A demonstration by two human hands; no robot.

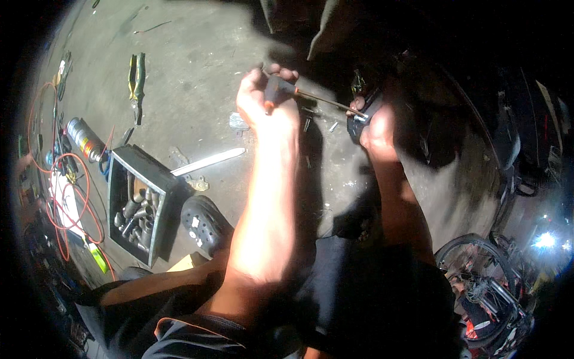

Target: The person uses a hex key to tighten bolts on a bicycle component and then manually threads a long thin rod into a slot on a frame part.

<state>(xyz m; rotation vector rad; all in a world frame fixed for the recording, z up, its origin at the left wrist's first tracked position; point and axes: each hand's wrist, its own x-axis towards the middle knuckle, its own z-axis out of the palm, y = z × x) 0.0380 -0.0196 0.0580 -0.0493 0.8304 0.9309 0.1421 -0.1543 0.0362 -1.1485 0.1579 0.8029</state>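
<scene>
My left hand is wrapped round the grey-and-orange handle of a screwdriver. Its long thin shaft points right, and the tip reaches a small dark part with a bright metal spot. That part sits in my right hand, whose fingers are closed about it and partly lost in shadow. What kind of part it is, I cannot make out. On the floor just below and between the hands lie a small pale piece and other tiny bits.
Left of my arm stands a metal box of sockets, beside a spray can and an orange cable. Yellow-handled pliers and a white strip lie on the floor. A black clog is near; a bicycle wheel stands lower right.
</scene>
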